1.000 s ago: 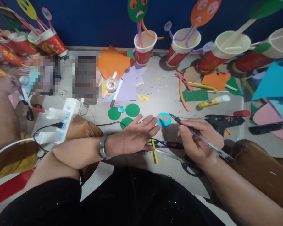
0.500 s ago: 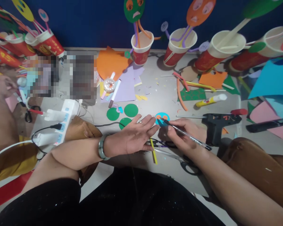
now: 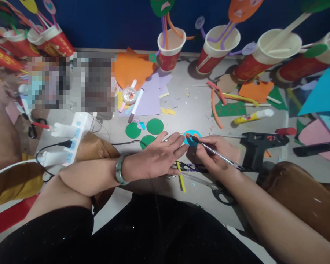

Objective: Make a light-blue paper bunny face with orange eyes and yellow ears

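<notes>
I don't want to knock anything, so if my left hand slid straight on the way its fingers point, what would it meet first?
Most likely the blue paper circle, just past the left hand, where the right hand rests the pen tip. They may already touch; depth is unclear.

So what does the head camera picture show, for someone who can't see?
A right hand holds a thin clear pen with its tip on a blue paper circle with orange spots, the left hand flat beside it. Around them, a grey table holds paper scraps and red paper cups.
</notes>
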`<state>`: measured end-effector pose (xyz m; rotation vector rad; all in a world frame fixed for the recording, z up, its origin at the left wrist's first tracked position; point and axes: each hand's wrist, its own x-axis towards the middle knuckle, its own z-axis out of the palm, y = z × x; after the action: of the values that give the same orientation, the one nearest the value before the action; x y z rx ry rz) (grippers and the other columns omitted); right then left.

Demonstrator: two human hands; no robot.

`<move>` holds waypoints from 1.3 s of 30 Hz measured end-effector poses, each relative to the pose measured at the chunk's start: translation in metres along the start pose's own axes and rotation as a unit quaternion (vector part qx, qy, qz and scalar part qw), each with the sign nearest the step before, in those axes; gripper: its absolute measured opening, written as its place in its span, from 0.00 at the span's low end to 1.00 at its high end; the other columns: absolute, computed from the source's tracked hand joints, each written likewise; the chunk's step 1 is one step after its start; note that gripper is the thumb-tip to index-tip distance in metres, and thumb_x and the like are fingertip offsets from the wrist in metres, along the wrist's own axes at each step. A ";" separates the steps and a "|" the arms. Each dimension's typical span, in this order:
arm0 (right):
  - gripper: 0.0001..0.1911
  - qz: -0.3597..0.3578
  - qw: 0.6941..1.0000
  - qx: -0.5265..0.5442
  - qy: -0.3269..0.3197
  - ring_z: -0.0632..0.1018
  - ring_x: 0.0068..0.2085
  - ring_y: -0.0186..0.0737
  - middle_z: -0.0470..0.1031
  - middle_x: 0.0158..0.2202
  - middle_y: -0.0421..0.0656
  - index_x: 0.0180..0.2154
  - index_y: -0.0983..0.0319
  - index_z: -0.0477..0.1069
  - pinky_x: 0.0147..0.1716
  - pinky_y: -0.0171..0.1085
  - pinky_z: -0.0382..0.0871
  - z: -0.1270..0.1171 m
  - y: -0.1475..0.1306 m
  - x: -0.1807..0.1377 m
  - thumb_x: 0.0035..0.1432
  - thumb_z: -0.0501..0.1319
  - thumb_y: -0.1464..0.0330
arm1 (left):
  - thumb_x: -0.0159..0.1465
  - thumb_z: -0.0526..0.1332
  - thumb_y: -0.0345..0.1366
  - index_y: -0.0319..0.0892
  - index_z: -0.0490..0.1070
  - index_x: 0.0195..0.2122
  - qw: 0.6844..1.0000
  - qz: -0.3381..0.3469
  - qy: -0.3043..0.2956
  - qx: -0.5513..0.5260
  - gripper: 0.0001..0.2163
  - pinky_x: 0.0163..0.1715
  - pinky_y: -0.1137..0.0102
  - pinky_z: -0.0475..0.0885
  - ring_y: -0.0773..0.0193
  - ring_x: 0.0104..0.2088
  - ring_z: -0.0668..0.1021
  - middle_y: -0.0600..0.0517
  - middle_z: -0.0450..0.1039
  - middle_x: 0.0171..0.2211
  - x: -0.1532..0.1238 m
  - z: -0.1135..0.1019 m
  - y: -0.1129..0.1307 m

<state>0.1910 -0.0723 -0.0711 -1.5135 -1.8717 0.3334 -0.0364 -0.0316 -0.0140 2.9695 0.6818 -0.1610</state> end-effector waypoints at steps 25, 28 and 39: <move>0.10 0.032 0.999 0.017 -0.011 0.83 0.33 0.44 0.83 0.35 0.45 0.42 0.57 0.76 0.34 0.42 0.79 0.009 0.009 -0.006 0.64 0.61 0.59 | 0.67 0.63 0.59 0.33 0.65 0.65 1.000 -0.007 -0.019 -0.018 0.37 0.61 0.51 0.65 0.43 0.64 0.69 0.33 0.64 0.68 0.002 -0.002 0.001; 0.08 0.026 1.000 0.011 -0.013 0.83 0.33 0.43 0.83 0.35 0.45 0.41 0.57 0.76 0.34 0.41 0.78 0.006 0.004 -0.003 0.64 0.62 0.61 | 0.67 0.65 0.57 0.31 0.64 0.65 1.000 -0.004 -0.016 -0.027 0.37 0.62 0.51 0.64 0.43 0.63 0.69 0.32 0.65 0.67 0.001 -0.002 0.001; 0.08 0.026 0.999 0.016 -0.009 0.84 0.35 0.43 0.83 0.37 0.46 0.43 0.58 0.77 0.35 0.40 0.79 0.000 -0.003 0.002 0.66 0.62 0.62 | 0.67 0.66 0.55 0.31 0.63 0.66 0.999 -0.001 -0.010 -0.031 0.37 0.62 0.50 0.64 0.44 0.63 0.69 0.32 0.64 0.68 0.000 -0.002 0.001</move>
<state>0.1889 -0.0712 -0.0689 -1.5432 -1.8350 0.4011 -0.0360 -0.0319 -0.0121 2.9048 0.6743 -0.1662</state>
